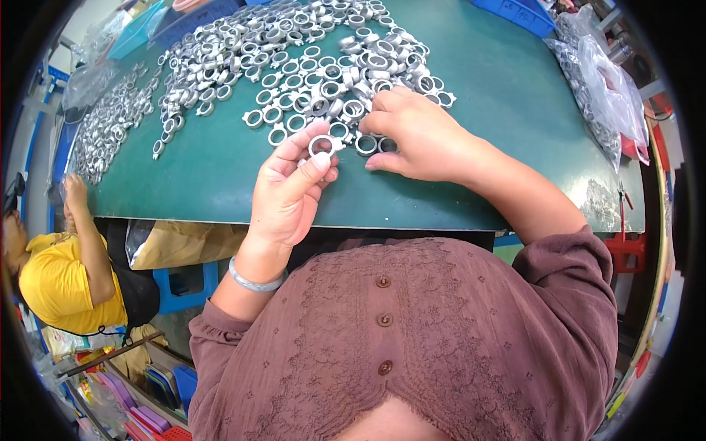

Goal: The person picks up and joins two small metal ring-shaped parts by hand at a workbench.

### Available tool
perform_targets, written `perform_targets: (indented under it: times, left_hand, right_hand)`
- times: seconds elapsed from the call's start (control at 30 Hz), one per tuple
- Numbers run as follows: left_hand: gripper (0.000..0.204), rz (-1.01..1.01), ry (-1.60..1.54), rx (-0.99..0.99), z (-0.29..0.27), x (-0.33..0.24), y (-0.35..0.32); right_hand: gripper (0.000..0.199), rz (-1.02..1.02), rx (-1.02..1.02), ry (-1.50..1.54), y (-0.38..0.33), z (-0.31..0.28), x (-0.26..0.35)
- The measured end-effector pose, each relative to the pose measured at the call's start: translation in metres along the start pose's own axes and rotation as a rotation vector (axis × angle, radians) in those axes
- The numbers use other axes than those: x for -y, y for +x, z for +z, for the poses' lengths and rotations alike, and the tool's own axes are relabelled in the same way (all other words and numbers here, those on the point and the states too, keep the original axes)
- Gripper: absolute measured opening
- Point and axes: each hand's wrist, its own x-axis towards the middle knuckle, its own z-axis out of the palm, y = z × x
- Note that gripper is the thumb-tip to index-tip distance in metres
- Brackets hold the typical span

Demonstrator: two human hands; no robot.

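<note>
The left hand is pinching one metal ring between thumb and fingertips, palm turned up toward the camera, holding it just above the near part of the green table. The wrist is bending back a little, a grey bangle sitting on it, and the forearm is coming up from the lower edge. The right hand is lying palm down just beside it, fingers curled and pressing on two dark-centred rings at the edge of the pile; whether it is actually gripping one I cannot tell. Its forearm is crossing in from the right in a brown sleeve.

This looks like the sorting or checking step: one ring is being looked over while the other hand is gathering more. The next move seems to call for a small, sure turn of the fingers so the ring does not slip.

Farther out, a second heap is lying to the left, clear bags to the right, and a person in yellow is working at the left end.
</note>
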Motion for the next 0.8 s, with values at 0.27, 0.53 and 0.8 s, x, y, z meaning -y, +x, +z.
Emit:
perform_targets:
  times: [0.27, 0.53, 0.8]
  left_hand:
    - [0.038, -0.005, -0.008, 0.058, -0.0009, 0.0021, -0.0006]
    - [0.031, -0.028, -0.086, 0.052, -0.0041, 0.0006, 0.001]
    - [0.014, -0.143, -0.233, 0.007, -0.0085, -0.0048, 0.0019]
  right_hand:
    - [0.027, 0.011, 0.017, -0.097, 0.0023, 0.0065, 0.0063]
    - [0.025, -0.009, 0.046, -0.064, 0.0025, 0.0071, 0.0052]
    - [0.032, -0.074, -0.003, -0.062, -0.0002, 0.0063, 0.0001]
